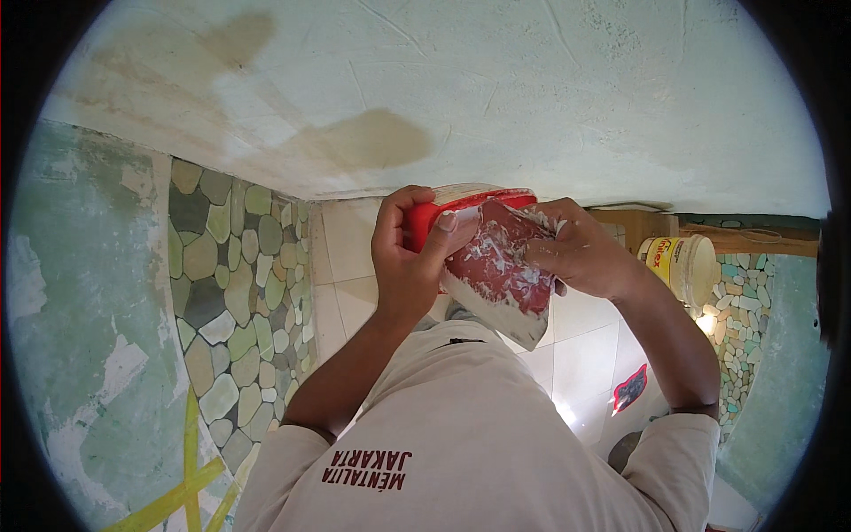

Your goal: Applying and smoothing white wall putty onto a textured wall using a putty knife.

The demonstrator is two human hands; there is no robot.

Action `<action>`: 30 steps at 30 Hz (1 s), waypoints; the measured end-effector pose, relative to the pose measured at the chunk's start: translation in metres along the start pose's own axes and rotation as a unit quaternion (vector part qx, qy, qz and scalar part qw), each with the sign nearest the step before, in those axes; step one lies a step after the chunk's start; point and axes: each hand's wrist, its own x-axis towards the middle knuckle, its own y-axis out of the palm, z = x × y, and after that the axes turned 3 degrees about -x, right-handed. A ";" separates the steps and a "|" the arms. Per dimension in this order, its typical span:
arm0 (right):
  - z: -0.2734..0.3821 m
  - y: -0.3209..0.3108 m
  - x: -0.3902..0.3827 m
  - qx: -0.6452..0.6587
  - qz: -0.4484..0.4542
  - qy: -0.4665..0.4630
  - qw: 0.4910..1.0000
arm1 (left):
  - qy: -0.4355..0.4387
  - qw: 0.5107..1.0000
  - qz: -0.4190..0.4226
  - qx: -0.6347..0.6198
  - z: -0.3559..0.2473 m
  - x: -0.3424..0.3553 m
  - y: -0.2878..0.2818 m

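Note:
My left hand (403,257) grips a red plastic container (421,222) with a whitish, smeared rim, its thumb bent over the front near a flat maroon piece (501,257), which looks like a putty spreader. That piece is smeared with white paste and has a pale, coated lower edge hanging down over my body. My right hand (589,262) is closed on the right part of the maroon piece, thumb on its smeared face. The two items overlap between my hands, so where they touch is hard to tell.
A pale plastered wall (532,106) spans the top. At right stands a white bucket (696,275) with a yellow label. A dark, red-edged object (629,388) lies on the tiled floor (576,355). At left are stone mosaic (226,310), green patchy plaster and yellow tape (191,479).

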 end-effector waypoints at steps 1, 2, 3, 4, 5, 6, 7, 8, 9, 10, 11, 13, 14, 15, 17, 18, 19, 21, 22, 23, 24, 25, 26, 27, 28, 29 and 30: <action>-0.001 0.002 -0.001 0.026 -0.036 0.024 0.999 | 0.002 1.000 0.000 0.012 0.000 0.000 0.000; -0.006 0.001 0.002 0.029 -0.036 0.025 0.999 | 0.004 1.000 -0.001 0.024 0.000 -0.001 -0.001; -0.014 -0.002 0.009 0.099 0.008 -0.001 0.995 | 0.005 1.000 0.003 0.027 -0.001 -0.001 0.000; -0.022 -0.003 0.013 0.168 0.052 -0.026 0.984 | 0.000 1.000 0.004 0.024 -0.002 -0.002 0.001; -0.028 -0.001 0.015 0.171 0.051 -0.027 0.983 | -0.006 1.000 0.005 0.021 -0.003 -0.002 0.001; -0.032 0.000 0.017 0.221 0.054 -0.019 0.974 | -0.004 1.000 0.007 0.022 -0.003 -0.001 0.001; -0.034 0.001 0.019 0.270 0.057 -0.011 0.961 | -0.010 1.000 0.007 0.022 -0.001 0.000 0.000; -0.036 0.003 0.019 0.272 0.056 -0.012 0.961 | -0.018 1.000 0.007 0.022 -0.001 0.000 0.000; -0.036 0.005 0.018 0.314 0.058 -0.003 0.948 | -0.015 1.000 0.008 0.024 -0.002 0.001 0.000; -0.036 0.006 0.018 0.356 0.059 0.007 0.933 | -0.016 0.999 0.006 0.027 -0.004 0.002 0.000; -0.043 0.005 0.021 0.357 0.060 0.004 0.932 | -0.018 0.999 0.005 0.030 -0.005 0.003 -0.001; -0.055 0.001 0.025 0.355 0.096 0.000 0.930 | -0.011 0.999 0.004 0.040 -0.006 0.007 -0.001; -0.058 0.002 0.024 0.356 0.096 -0.004 0.930 | -0.007 0.999 0.003 0.050 -0.007 0.009 -0.001; -0.057 0.006 0.022 0.392 0.080 -0.015 0.916 | -0.004 0.999 0.005 0.051 -0.006 0.010 -0.002; -0.060 0.010 0.015 0.429 0.061 -0.033 0.901 | -0.039 0.999 -0.008 -0.002 -0.007 0.014 -0.002; -0.067 0.007 0.011 0.457 0.080 -0.053 0.884 | -0.033 0.999 0.007 -0.005 -0.005 0.017 0.001; -0.073 0.005 0.014 0.482 0.104 -0.075 0.866 | -0.034 0.999 -0.021 -0.017 -0.002 0.019 0.000; -0.082 0.006 0.015 0.493 0.092 -0.123 0.857 | -0.025 0.999 -0.031 -0.034 0.006 0.024 -0.003; -0.083 0.005 0.013 0.510 0.081 -0.142 0.844 | -0.047 0.996 -0.059 -0.047 0.009 0.024 -0.007; -0.082 0.005 0.011 0.527 0.071 -0.162 0.831 | -0.069 0.992 -0.086 -0.060 0.010 0.025 -0.010; -0.073 0.008 0.005 0.541 0.021 -0.163 0.825 | -0.058 0.994 -0.075 -0.059 0.010 0.025 -0.015; -0.078 0.005 0.000 0.540 0.013 -0.177 0.823 | -0.048 0.995 -0.067 -0.064 0.009 0.024 -0.015; -0.085 0.001 -0.001 0.554 -0.006 -0.222 0.803 | -0.037 0.995 -0.059 -0.069 0.008 0.024 -0.016; -0.089 -0.004 -0.004 0.565 -0.027 -0.268 0.780 | -0.030 0.996 -0.043 -0.070 0.008 0.025 -0.017; -0.083 -0.004 -0.008 0.552 -0.106 -0.266 0.783 | -0.038 0.995 -0.043 -0.082 0.008 0.025 -0.021; -0.080 -0.006 -0.008 0.553 -0.110 -0.277 0.778 | -0.045 0.994 -0.044 -0.092 0.007 0.026 -0.024; -0.078 -0.007 -0.009 0.555 -0.171 -0.306 0.754 | -0.041 0.995 -0.032 -0.090 0.002 0.025 -0.024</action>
